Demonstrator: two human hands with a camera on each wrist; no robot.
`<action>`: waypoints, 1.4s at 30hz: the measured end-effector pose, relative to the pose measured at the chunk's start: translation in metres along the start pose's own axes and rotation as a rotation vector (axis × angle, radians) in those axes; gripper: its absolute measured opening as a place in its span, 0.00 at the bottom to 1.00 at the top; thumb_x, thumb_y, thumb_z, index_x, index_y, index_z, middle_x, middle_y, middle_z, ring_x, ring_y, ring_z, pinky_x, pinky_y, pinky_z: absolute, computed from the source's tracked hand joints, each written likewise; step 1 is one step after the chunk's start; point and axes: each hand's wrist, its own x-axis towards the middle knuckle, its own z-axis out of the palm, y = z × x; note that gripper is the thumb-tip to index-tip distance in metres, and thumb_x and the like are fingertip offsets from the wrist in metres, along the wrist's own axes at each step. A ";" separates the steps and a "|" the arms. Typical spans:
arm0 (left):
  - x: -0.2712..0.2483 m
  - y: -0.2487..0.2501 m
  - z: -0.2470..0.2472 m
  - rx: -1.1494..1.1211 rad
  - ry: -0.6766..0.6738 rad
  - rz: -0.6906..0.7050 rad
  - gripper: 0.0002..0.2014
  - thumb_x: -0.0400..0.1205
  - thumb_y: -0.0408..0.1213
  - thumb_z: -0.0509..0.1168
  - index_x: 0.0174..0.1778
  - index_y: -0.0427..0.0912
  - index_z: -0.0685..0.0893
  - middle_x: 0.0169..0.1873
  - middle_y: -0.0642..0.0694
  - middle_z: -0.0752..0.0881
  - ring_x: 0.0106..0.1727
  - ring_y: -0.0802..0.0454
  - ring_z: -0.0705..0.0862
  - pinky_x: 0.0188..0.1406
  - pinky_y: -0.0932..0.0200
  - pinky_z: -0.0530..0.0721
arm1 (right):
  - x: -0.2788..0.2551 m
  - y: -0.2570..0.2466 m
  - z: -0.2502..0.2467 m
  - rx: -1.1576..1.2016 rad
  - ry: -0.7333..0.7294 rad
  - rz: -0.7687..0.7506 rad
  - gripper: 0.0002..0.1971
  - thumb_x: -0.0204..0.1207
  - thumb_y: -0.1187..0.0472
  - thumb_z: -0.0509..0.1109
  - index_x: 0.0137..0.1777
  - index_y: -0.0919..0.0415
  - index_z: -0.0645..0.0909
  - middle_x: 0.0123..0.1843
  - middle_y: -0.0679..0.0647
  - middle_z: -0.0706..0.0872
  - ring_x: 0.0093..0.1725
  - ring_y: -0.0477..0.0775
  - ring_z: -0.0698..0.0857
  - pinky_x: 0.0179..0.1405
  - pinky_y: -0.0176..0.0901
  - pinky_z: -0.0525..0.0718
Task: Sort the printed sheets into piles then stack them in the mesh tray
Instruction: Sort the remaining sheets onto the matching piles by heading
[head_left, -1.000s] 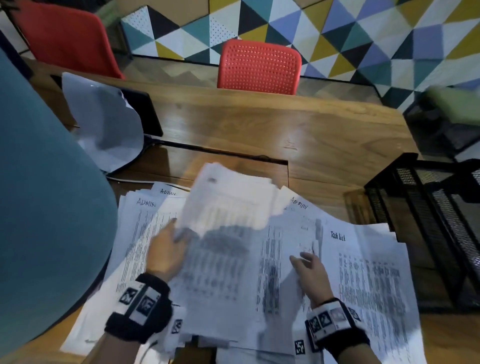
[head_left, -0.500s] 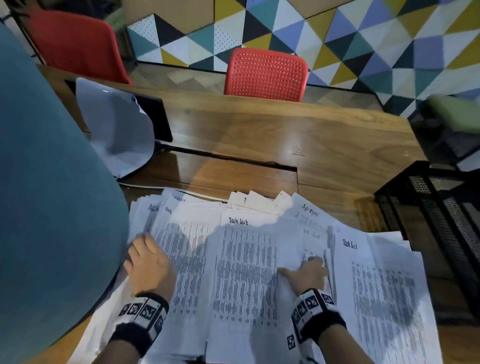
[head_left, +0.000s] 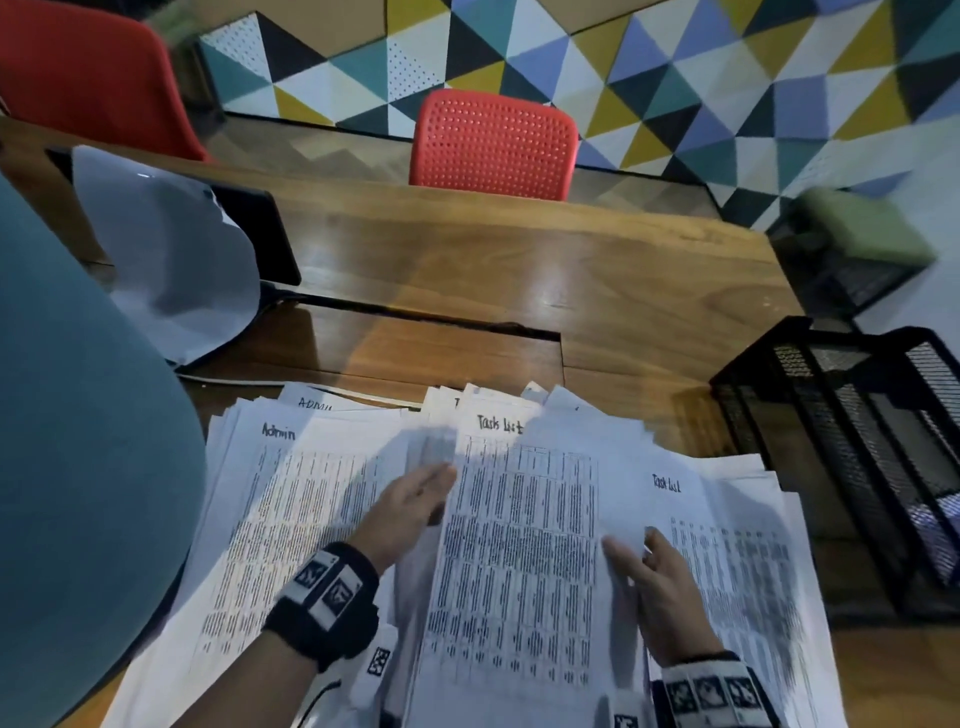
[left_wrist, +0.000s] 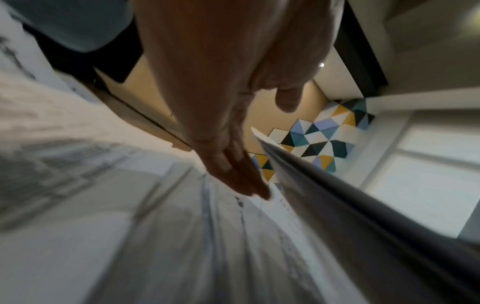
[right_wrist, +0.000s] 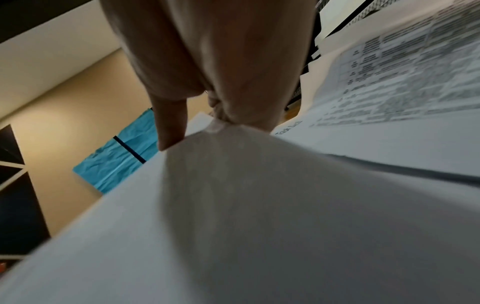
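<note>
Printed sheets cover the near part of the wooden table (head_left: 519, 270). A pile headed "Admin" (head_left: 291, 499) lies at the left and a pile headed "Task List" (head_left: 737, 551) at the right. Between them a "Task List" sheet (head_left: 519, 545) is raised off the spread. My right hand (head_left: 631, 551) pinches its right edge, thumb on top; the right wrist view shows the pinch (right_wrist: 197, 131) on the sheet (right_wrist: 233, 205). My left hand (head_left: 431, 488) reaches with straight fingers to the sheet's left edge, holding nothing (left_wrist: 233, 164). The black mesh tray (head_left: 857, 441) stands at the right.
A white sheet (head_left: 171, 270) droops over a black tablet (head_left: 260, 234) at the back left. A teal shape (head_left: 78, 467) fills the left edge. Red chairs (head_left: 493, 140) stand behind the table, and a green stool (head_left: 857, 228) at the far right. A slot (head_left: 415, 317) crosses the tabletop.
My left hand has left the Admin pile and moved right to the middle sheet's left edge. My right hand has raised that Task List sheet by its right edge.
</note>
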 end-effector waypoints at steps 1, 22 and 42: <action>0.000 0.002 0.005 -0.055 -0.049 -0.008 0.26 0.86 0.56 0.57 0.67 0.38 0.82 0.59 0.47 0.89 0.60 0.51 0.87 0.68 0.46 0.81 | -0.001 0.000 -0.003 0.006 0.010 -0.007 0.10 0.78 0.67 0.69 0.58 0.66 0.82 0.51 0.60 0.92 0.50 0.57 0.91 0.44 0.46 0.88; 0.022 -0.047 0.031 0.212 0.423 -0.114 0.05 0.86 0.32 0.64 0.56 0.39 0.75 0.43 0.43 0.81 0.31 0.54 0.77 0.28 0.63 0.78 | 0.022 0.044 -0.016 -0.371 0.345 -0.005 0.14 0.80 0.61 0.69 0.38 0.73 0.80 0.31 0.59 0.81 0.33 0.58 0.77 0.30 0.41 0.69; 0.023 -0.032 0.037 0.579 0.327 -0.083 0.15 0.85 0.49 0.65 0.64 0.46 0.77 0.60 0.47 0.86 0.49 0.51 0.85 0.50 0.59 0.80 | 0.029 0.066 -0.027 0.100 0.332 0.182 0.23 0.73 0.78 0.56 0.21 0.65 0.83 0.21 0.60 0.81 0.19 0.47 0.77 0.16 0.31 0.71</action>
